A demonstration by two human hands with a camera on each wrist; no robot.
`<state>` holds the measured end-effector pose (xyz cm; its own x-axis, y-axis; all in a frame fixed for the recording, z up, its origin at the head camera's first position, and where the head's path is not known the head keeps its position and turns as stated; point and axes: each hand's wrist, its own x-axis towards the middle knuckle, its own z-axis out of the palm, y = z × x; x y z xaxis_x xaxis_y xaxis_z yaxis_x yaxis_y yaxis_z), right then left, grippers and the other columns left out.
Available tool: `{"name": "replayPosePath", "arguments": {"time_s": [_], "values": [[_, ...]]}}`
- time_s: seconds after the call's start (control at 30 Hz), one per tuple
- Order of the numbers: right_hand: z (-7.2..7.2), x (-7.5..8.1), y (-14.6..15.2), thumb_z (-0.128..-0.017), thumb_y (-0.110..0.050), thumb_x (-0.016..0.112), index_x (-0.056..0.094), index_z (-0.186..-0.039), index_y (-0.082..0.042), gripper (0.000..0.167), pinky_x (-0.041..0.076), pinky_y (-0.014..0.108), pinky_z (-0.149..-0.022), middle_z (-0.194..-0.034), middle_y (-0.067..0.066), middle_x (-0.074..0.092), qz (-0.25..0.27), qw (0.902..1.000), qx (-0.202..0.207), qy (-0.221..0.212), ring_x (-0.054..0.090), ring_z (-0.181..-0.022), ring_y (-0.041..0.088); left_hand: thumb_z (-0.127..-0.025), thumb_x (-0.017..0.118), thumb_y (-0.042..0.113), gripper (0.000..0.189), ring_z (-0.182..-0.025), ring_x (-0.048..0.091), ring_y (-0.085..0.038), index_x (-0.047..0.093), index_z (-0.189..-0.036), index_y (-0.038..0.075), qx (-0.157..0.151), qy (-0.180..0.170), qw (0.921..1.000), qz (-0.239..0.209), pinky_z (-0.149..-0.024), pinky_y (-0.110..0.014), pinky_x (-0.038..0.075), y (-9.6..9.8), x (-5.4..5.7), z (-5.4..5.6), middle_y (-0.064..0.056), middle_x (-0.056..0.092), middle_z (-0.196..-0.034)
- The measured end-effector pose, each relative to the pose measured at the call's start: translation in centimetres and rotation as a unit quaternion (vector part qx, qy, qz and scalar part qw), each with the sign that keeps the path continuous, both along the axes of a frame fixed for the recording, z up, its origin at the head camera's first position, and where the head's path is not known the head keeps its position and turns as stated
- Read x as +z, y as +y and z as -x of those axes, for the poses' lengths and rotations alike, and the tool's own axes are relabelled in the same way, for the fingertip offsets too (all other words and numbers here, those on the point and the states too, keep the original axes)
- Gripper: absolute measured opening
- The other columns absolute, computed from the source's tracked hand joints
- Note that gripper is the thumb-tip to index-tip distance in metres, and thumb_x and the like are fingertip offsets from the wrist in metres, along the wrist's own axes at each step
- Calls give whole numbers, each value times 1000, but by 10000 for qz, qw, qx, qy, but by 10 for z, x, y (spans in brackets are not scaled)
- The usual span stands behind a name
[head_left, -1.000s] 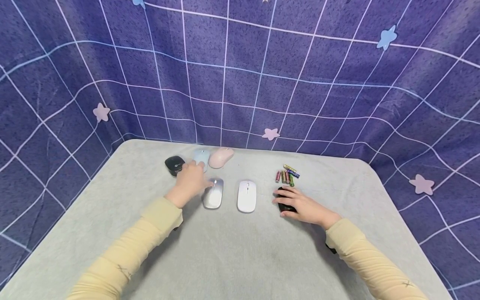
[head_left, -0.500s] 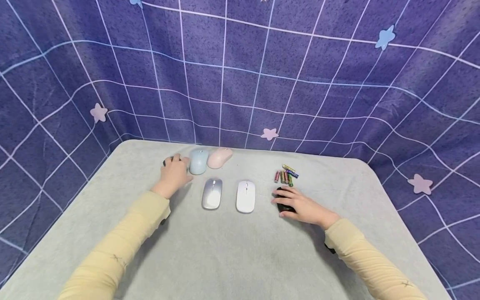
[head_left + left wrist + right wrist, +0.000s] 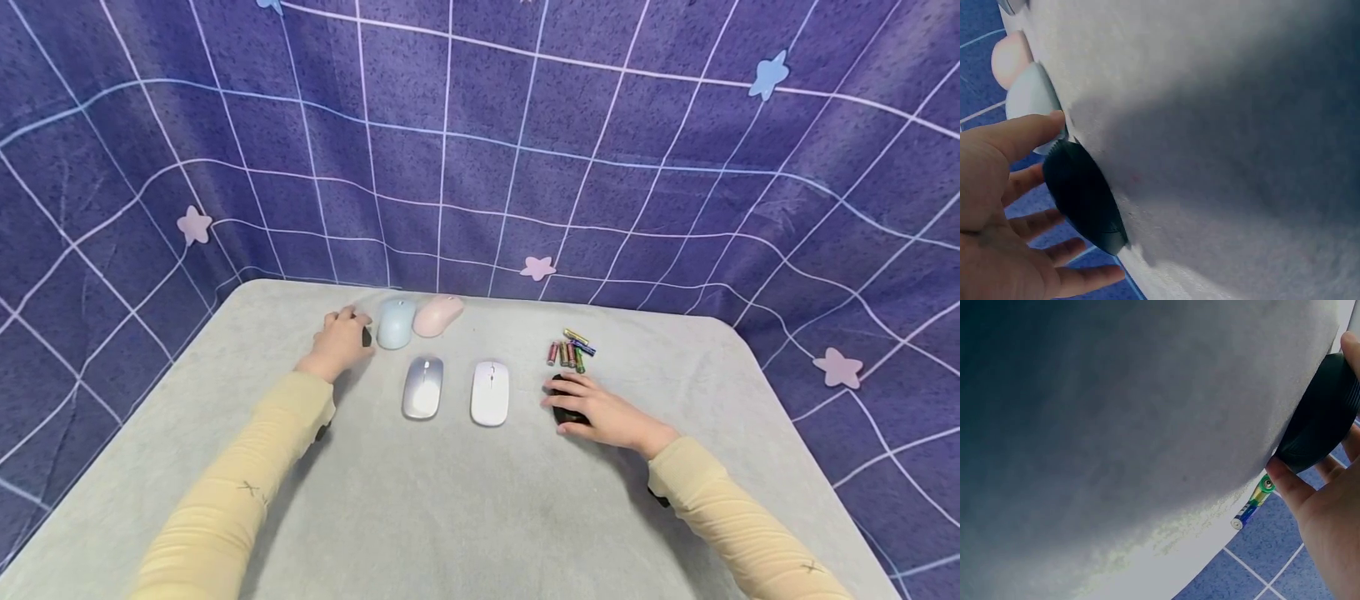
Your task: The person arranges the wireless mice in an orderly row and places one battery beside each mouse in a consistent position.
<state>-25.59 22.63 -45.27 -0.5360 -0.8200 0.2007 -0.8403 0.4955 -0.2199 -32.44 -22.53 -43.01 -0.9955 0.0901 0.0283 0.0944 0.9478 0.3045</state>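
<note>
At the back left of the table point(image 3: 480, 508), a black computer mouse point(image 3: 1085, 194) sits in what looks like a loose grip of the left hand point(image 3: 339, 343), just left of the fore-and-aft light-blue mouse point(image 3: 396, 324), while the right hand point(image 3: 600, 410) clasps a second black mouse point(image 3: 1319, 415).

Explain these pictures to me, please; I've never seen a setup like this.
There is no robot here: these are a person's bare left hand and right hand. The wide picture comes from a head-worn camera; the two closer ones from cameras on each wrist. On the pale grey, cloth-covered table lie a rounded light-blue plastic computer mouse, a curved pink plastic mouse, a flat silver mouse, a flat white mouse and a cluster of small, colourful cylindrical batteries. The right hand holds a rounded black plastic mouse. The left hand reaches around a second black, rounded plastic mouse; I can't tell whether it grips it.
</note>
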Motion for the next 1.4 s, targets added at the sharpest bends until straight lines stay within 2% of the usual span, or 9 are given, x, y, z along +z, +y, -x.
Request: {"name": "replayPosePath", "arguments": {"time_s": [0.23, 0.47, 0.7, 0.93, 1.3, 1.4], "values": [[-1, 1, -1, -85, -23, 69, 60, -124, -10, 42, 29, 55, -109, -139, 15, 49, 38, 10000, -14, -14, 36, -132, 44, -82, 68, 20, 55, -124, 29, -56, 51, -130, 1, -107, 62, 9999, -13, -86, -71, 41, -5, -4, 3, -29, 33, -140], [-1, 3, -1, -85, -22, 69, 61, -124, -10, 41, 30, 56, -109, -138, 16, 49, 2, 10000, -45, -70, 36, -131, 45, -82, 70, 16, 51, -116, 34, -58, 53, -126, -4, -479, 330, 9983, 57, -100, -60, 33, -9, -7, 5, -35, 38, -134], [1, 3, -1, -86, -25, 68, 60, -125, -11, 42, 29, 54, -109, -140, 14, 48, -84, 9999, -66, -57, 36, -132, 43, -82, 72, 16, 49, -114, 35, -55, 54, -125, -2, -386, 231, 9990, -8, -98, -60, 36, -9, -4, 6, -33, 38, -134], [0, 1, -1, -86, -24, 69, 60, -125, -12, 42, 30, 56, -109, -140, 14, 48, -58, 9999, -69, -61, 36, -132, 44, -79, 73, 15, 50, -112, 39, -54, 56, -122, -2, -436, 242, 9988, -29, -97, -60, 38, -12, -4, 6, -33, 40, -132], [-2, 3, -1, -86, -24, 68, 60, -125, -11, 42, 29, 55, -109, -140, 15, 48, -53, 9999, -112, -119, 35, -133, 43, -78, 73, 15, 49, -117, 37, -53, 57, -122, 0, -372, 159, 9992, -26, -87, -65, 44, -21, -4, 3, -30, 38, -134], [-1, 2, -2, -86, -24, 68, 60, -125, -12, 41, 29, 56, -110, -140, 14, 48, -57, 9999, -104, -105, 35, -133, 43, -78, 73, 14, 49, -117, 37, -53, 57, -122, 0, -428, 240, 9988, -21, -87, -66, 44, -23, -1, 1, -29, 39, -134]]}}
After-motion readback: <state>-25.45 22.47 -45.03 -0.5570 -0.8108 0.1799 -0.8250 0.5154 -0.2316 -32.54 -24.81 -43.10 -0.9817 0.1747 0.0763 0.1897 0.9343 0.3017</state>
